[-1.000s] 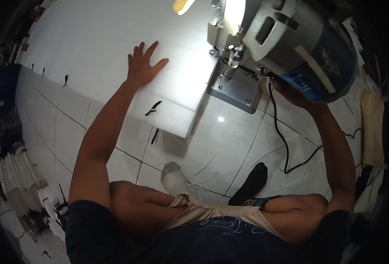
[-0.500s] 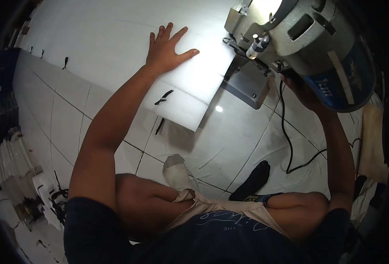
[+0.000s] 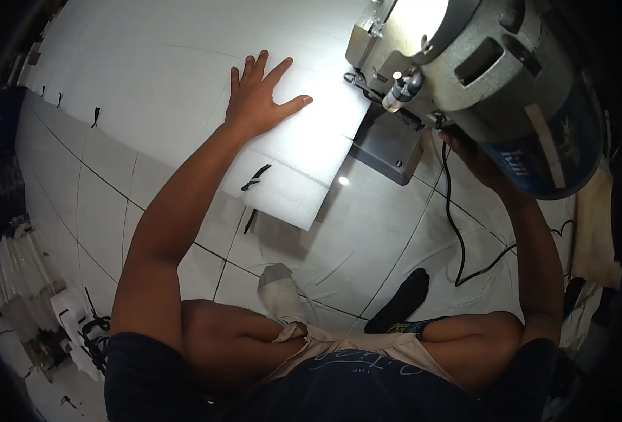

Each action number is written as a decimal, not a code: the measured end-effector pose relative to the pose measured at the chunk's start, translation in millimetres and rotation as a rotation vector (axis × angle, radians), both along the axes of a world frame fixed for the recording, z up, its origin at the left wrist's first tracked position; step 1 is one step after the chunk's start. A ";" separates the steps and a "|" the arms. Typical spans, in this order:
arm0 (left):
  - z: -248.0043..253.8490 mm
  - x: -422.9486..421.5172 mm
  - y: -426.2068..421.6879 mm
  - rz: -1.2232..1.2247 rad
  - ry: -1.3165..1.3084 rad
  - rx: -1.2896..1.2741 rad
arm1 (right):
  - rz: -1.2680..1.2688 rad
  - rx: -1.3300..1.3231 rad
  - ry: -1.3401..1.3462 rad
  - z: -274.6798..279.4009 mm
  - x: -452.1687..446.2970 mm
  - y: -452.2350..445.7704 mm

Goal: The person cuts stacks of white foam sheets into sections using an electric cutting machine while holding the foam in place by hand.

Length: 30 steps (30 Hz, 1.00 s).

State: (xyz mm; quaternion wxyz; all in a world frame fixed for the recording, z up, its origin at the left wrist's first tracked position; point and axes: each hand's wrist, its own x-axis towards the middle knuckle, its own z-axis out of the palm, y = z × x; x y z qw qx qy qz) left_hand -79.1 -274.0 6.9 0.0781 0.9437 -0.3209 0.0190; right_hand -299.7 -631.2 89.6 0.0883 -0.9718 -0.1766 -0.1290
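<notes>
My left hand lies flat with fingers spread on a stack of white, foam-like sheets. To its right, an electric cloth-cutting machine stands at the sheets' right edge, its lamp throwing bright light on them. The metal base plate rests on the floor beside that edge. My right hand grips the rear of the machine below the big motor housing, which hides most of the fingers. A black tie lies on the near corner of the sheets.
A black power cord runs from the machine across the tiled floor. My two feet stand close in front of the sheets. Plastic-wrapped bundles line the left side, and a beige roll-like item lies at the right.
The whole view has shifted, so most things appear lower and slightly left. Against the sheets, the machine sits slightly farther left. My left hand keeps its place on the sheets.
</notes>
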 end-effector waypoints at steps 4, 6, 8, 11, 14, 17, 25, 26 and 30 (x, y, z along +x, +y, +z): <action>-0.7 -0.9 2.0 0.002 0.003 0.004 | -0.063 -0.035 -0.008 -13.6 0.6 -0.4; 2.1 -0.6 -0.1 0.002 0.017 -0.012 | -0.087 -0.139 -0.107 -10.0 6.5 8.5; 4.2 -2.4 0.8 0.017 0.020 -0.018 | -0.084 -0.106 -0.108 1.6 13.4 15.6; 3.5 -3.3 -0.4 -0.002 0.031 -0.021 | -0.023 -0.120 -0.063 13.5 16.8 23.9; -0.4 -2.9 1.9 0.004 0.027 -0.031 | -0.009 -0.527 -0.296 19.9 21.0 35.8; -1.8 -1.7 2.8 0.013 0.025 -0.039 | -0.085 -0.078 0.083 11.7 24.9 33.8; -1.8 1.9 1.4 -0.018 0.022 -0.030 | 0.071 -0.845 -0.467 11.1 31.3 39.3; -0.8 1.9 1.9 -0.026 0.033 -0.042 | 0.070 -0.848 -0.481 12.0 32.1 38.8; 4.4 19.6 23.2 -0.103 0.213 -0.270 | -0.021 -0.609 -0.329 1.1 27.9 34.9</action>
